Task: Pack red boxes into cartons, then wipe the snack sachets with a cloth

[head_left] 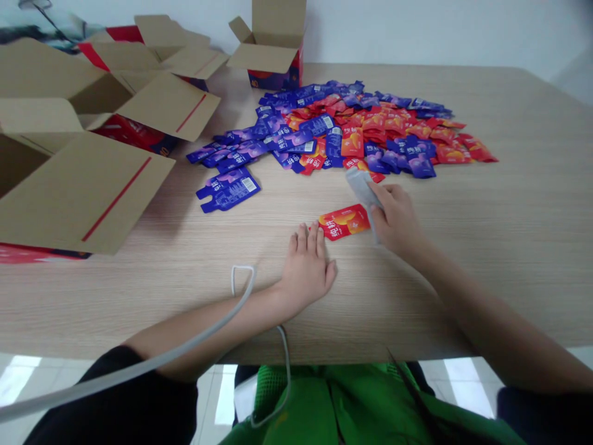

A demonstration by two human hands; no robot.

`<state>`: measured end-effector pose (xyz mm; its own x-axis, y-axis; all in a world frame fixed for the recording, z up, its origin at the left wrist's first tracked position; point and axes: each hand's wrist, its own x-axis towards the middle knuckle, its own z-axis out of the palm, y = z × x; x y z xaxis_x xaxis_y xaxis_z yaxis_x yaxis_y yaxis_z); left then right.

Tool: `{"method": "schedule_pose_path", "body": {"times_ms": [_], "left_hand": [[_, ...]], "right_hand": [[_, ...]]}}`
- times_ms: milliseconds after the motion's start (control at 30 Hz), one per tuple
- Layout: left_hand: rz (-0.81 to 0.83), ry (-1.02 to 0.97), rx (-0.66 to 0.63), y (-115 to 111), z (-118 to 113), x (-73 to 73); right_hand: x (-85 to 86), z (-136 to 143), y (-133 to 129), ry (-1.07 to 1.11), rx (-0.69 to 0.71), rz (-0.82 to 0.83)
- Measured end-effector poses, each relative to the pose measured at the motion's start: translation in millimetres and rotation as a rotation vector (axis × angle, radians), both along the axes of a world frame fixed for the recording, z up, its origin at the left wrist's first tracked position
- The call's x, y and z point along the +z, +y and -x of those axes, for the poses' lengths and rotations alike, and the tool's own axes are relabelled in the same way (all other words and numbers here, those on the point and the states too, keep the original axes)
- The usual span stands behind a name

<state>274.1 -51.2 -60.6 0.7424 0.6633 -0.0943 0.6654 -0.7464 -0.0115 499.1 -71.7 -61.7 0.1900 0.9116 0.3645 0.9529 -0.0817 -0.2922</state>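
A red and orange packet (343,221) lies flat on the wooden table (509,247). My left hand (308,266) rests flat with its fingertips at the packet's left end. At the packet's right end, my right hand (393,216) is closed round a pale grey, flat item (360,185), which is slightly blurred. Behind my hands spreads a heap of blue-purple packets (419,161) and red packets (393,123). One blue packet with a notched end (229,190) lies apart, left of the heap.
Open cardboard boxes (106,185) crowd the left side of the table. Another open box (277,68) stands at the back, near the wall. A white cable (199,340) crosses over my left forearm and hangs past the front edge.
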Motion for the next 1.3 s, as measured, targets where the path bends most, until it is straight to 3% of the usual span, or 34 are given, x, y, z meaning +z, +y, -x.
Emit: {"method": "schedule_pose_path", "body": {"times_ms": [100,200,300,500,700,833,967,1067,1133,1300], "left_hand": [[-0.009,0.004,-0.007,1,0,0.6],[0.002,0.014,-0.011,1,-1,1.7],[0.009,0.017,-0.004,1,-1,2.1],[0.029,0.03,0.003,0,-3,2.1],[0.034,0.036,0.008,0,-2,3.7],[0.019,0.019,0.01,0,-1,1.8],[-0.004,0.001,-0.007,1,0,-0.1],[-0.005,0.0,-0.009,1,0,-0.2],[0.001,0.007,-0.005,1,-1,0.0],[-0.003,-0.001,-0.012,0,0,0.4]], "right_hand": [[8.2,48,12,-0.063,0.137,-0.005],[0.1,76,17,-0.154,0.232,0.114],[-11.9,65,14,-0.205,0.207,0.164],[-26.5,2,-15,-0.214,-0.047,0.124],[-31.9,-27,-27,-0.215,-0.066,0.128],[-12.0,-11,-10,-0.086,-0.008,0.047],[5.8,39,9,-0.08,0.093,-0.018],[1.4,73,17,-0.132,0.149,0.076],[-6.2,82,18,-0.169,0.159,0.132],[-17.3,60,11,-0.225,0.06,0.103]]}}
